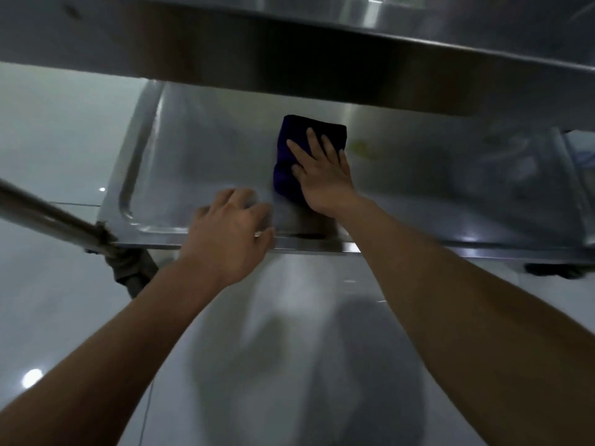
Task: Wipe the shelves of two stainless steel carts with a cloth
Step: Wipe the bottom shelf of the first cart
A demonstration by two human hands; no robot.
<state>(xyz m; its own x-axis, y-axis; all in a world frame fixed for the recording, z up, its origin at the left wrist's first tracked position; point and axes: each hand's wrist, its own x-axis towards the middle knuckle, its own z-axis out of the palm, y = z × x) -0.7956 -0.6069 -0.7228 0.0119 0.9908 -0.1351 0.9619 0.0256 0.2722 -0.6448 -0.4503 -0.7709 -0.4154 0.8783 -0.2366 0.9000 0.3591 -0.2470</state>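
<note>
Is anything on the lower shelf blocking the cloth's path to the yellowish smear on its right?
Nothing visible: bare steel lies between the blue cloth, pressed under the right hand, and the yellowish smear.

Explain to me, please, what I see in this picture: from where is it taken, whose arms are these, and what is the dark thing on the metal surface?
There is no machine here. A person wears a wide-angle camera on the head, so the one picture looks forward and down along their own two bare arms.

The metal surface is the lower shelf of a stainless steel cart, with a raised rim. Another shelf of the cart, the upper shelf, runs across the top of the picture.

The dark thing is a folded dark blue cloth lying on the lower shelf. The right hand presses on it with straight, spread fingers, as for wiping. The left hand rests on the shelf's front edge and holds nothing that I can see.

Right of the cloth there is a faint yellowish mark; what it is cannot be told. Below is a glossy pale floor.
</note>
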